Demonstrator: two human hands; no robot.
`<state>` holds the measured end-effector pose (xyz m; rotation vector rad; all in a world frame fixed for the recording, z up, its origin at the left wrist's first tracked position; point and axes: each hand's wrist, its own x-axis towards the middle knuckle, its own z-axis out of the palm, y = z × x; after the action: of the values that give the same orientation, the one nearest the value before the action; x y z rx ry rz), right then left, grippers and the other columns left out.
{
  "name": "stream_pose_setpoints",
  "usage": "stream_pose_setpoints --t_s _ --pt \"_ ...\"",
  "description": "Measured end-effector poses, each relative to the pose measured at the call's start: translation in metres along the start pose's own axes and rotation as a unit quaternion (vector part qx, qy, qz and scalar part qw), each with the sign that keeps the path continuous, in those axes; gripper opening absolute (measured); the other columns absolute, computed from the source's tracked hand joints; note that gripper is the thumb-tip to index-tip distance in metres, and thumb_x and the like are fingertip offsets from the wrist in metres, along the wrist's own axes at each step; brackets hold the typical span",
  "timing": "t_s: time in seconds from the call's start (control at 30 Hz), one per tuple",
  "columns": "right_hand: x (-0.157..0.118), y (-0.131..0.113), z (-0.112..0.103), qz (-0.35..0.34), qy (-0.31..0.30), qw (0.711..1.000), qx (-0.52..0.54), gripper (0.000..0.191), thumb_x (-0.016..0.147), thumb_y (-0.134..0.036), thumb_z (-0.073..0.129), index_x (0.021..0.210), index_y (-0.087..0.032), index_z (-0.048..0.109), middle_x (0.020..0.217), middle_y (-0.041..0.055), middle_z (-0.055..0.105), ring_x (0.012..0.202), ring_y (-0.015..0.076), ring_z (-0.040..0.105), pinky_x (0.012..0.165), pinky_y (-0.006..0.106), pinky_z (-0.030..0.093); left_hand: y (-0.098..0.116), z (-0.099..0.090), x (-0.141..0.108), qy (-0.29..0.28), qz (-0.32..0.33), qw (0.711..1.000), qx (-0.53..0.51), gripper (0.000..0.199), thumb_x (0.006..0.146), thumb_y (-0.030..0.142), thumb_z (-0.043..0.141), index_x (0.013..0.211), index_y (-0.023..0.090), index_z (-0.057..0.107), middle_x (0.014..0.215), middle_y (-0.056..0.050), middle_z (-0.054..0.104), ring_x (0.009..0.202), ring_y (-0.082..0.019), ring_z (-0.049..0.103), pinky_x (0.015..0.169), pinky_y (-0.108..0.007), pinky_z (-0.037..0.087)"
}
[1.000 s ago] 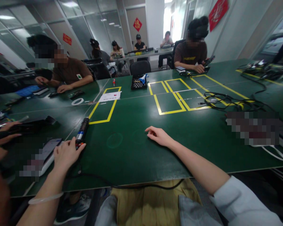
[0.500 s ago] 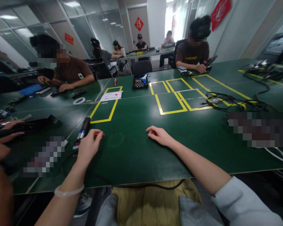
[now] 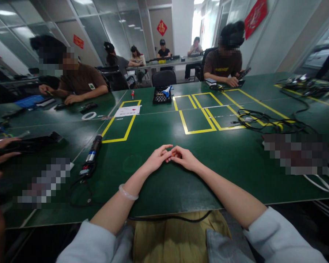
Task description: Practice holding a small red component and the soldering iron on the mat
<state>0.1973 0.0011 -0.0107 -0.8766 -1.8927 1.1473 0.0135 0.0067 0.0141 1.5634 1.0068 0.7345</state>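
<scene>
The green table [image 3: 153, 193] runs across a glass-walled office; at the far left a co-worker [image 3: 83, 82] in brown sits with forearms on it; nearer, at the left edge, a neighbour's hand [image 3: 5, 143] lies by a long black object [image 3: 41, 140]; then comes a blurred-out flat object [image 3: 45, 182]; next the black cylindrical device [image 3: 91, 155] lies aslant, its lower end by a thin cable [image 3: 90, 190], no hand on it now, though the left hand was at it 1 second ago.

The left hand [image 3: 157, 160] has since swung inward to meet the right hand [image 3: 186, 159], which has hardly shifted; its fingers are narrow, forefinger outstretched; the right hand's are curled, thumb near forefinger; the small orange item [image 3: 173, 155] sits where the fingertips meet; which hand grips it I cannot tell; the work, I judge, has passed from the device to this piece, with 2 hands on it.

Beyond stands a black tray [image 3: 157, 102]; farther right, yellow tape outlines [image 3: 200, 130], then tangled black cables [image 3: 248, 123].
</scene>
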Motion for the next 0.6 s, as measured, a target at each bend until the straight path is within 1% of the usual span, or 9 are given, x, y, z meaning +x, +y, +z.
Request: stream_pose_setpoints --t_s 0.13,0.23,0.37,0.5,0.6 --pt "-0.0001 -0.0009 -0.0007 0.012 0.026 0.999 -0.016 0.019 0.084 -0.03 0.059 0.096 -0.016 0.055 0.075 -0.0009 0.059 0.062 0.01 0.05 0.06 0.022 0.041 -0.0086 -0.0002 -0.0012 0.037 -0.026 0.998 -0.05 0.049 0.085 0.052 0.05 0.114 0.013 0.055 0.073 -0.002 0.06 0.064 -0.011 0.055 0.066 -0.027 0.045" --pt "-0.0001 -0.0014 -0.0016 0.01 0.039 0.999 -0.027 0.019 0.083 -0.03 0.059 0.096 -0.016 0.056 0.073 -0.0012 0.058 0.062 0.0101 0.05 0.059 0.022 0.04 -0.0079 -0.0006 -0.0029 0.035 -0.035 0.998 -0.043 0.044 0.084 0.054 0.051 0.1 0.014 0.058 0.072 -0.002 0.06 0.062 -0.01 0.054 0.064 -0.026 0.044" --pt "0.0 -0.0029 -0.0023 0.005 0.054 0.997 -0.049 0.018 0.084 -0.029 0.058 0.095 -0.016 0.057 0.074 -0.0007 0.059 0.061 0.0099 0.049 0.059 0.022 0.04 -0.0053 0.0026 -0.0042 0.019 -0.02 1.0 -0.011 0.038 0.084 0.052 0.051 0.086 0.015 0.057 0.071 -0.001 0.06 0.062 -0.01 0.052 0.063 -0.025 0.041" --pt "-0.0001 -0.0025 -0.0017 0.004 0.041 0.998 -0.052 0.017 0.083 -0.029 0.058 0.095 -0.016 0.057 0.073 -0.0011 0.059 0.06 0.0097 0.05 0.059 0.022 0.04 -0.0046 0.0052 -0.006 0.003 -0.006 1.0 0.004 0.034 0.081 0.048 0.057 0.086 0.015 0.056 0.073 -0.001 0.059 0.066 -0.01 0.052 0.066 -0.025 0.042" --pt "0.0002 -0.0007 -0.0007 0.009 0.029 0.999 -0.024 0.022 0.084 -0.03 0.058 0.1 -0.016 0.054 0.075 -0.0011 0.059 0.061 0.0096 0.051 0.06 0.022 0.041 -0.0046 0.0046 -0.007 0.012 -0.011 1.0 -0.006 0.034 0.078 0.046 0.062 0.089 0.015 0.056 0.074 0.0 0.059 0.067 -0.01 0.053 0.067 -0.026 0.043"
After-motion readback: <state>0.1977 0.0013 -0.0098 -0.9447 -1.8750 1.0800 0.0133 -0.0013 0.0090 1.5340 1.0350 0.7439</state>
